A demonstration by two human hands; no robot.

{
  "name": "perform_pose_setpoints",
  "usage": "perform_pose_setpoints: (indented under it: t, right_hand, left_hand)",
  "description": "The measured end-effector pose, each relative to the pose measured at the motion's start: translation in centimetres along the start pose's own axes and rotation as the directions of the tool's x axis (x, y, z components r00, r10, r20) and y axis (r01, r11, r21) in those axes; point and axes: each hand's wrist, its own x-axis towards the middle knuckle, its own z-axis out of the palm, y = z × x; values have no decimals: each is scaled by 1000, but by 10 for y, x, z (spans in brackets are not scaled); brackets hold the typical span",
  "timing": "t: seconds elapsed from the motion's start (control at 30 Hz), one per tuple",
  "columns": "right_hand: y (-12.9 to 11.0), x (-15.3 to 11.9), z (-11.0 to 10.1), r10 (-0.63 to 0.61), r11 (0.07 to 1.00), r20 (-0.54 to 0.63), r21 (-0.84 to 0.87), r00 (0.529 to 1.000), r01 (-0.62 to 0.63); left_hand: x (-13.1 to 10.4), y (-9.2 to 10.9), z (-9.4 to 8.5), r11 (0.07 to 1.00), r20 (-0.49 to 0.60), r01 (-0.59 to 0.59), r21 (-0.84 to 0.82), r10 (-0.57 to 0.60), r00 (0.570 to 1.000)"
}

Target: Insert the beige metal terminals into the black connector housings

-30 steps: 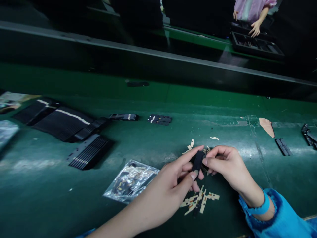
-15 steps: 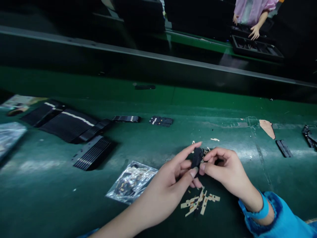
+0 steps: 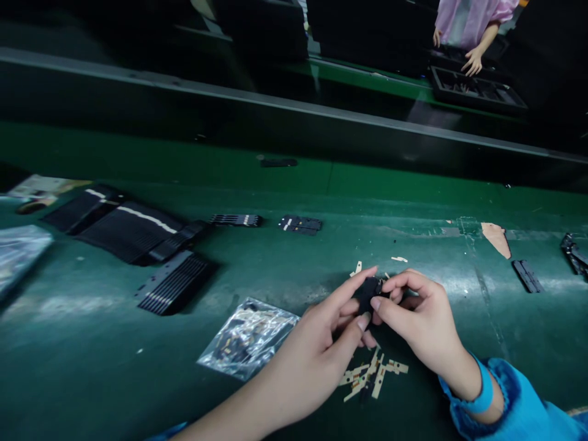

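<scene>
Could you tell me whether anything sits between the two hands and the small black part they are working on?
Nothing visible does: the left hand and right hand both pinch the small black part directly, above the tan strips on the green bench.

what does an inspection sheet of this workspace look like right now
surface: green bench top, scuffed, with a torn tape patch
job's things: small black part pinched between both hands; tan flex strips lying loose below them
clutter: clear bag of parts, stacked black trays, stray black pieces
hands: left hand and right hand both grip the part
cables: nothing seen
surroundings: another person's hand at a dark tray beyond the conveyor rail
</scene>
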Motion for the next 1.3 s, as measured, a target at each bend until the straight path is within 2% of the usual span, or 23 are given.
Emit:
perform_pose_setpoints:
  t: [0.17, 0.27, 0.33, 0.47, 0.53, 0.6, 0.7, 0.8, 0.9, 1.13, 1.3]
  right_hand:
    - [2, -2, 1, -66, 996, 3, -62, 998, 66]
    - [3, -4, 2, -172, 980, -12, -105, 985, 170]
    - [2, -6, 1, -279, 950, -22, -150, 960, 273]
    - [0, -8, 0, -479, 852, -7, -243, 878, 463]
    - [-1, -9, -1, -537, 812, 5, -267, 843, 519]
    - [-1, -10, -2, -555, 802, 10, -258, 832, 538]
    - [-3, -10, -5, -526, 835, -27, -206, 850, 510]
    - [-4, -9, -8, -420, 901, -56, -144, 906, 409]
    - [-5, -6, -9, -300, 948, -24, -116, 954, 295]
    - [-3, -5, -7, -230, 953, -16, -208, 973, 222]
    - [-2, -6, -4, -195, 958, -10, -215, 981, 188]
  left_hand:
    - [1, -1, 2, 1000, -16, -11, 11, 11, 1000]
    - [3, 0, 4, 998, -37, -5, -56, 3, 999]
    - [4, 4, 5, 995, -36, 3, -102, -7, 999]
    - [2, 12, 5, 986, -34, 8, -168, -14, 999]
    - [0, 13, 4, 981, -33, 14, -195, -20, 999]
    - [1, 13, 3, 977, -31, 19, -213, -26, 999]
    - [4, 9, 1, 974, -30, 28, -227, -36, 999]
    - [8, 6, -1, 970, -22, 25, -240, -31, 999]
    - [9, 5, -1, 973, -10, 10, -230, -13, 1000]
    - [5, 8, 2, 974, 9, 13, -228, -11, 1000]
    - [2, 8, 3, 977, 7, 9, -215, -8, 1000]
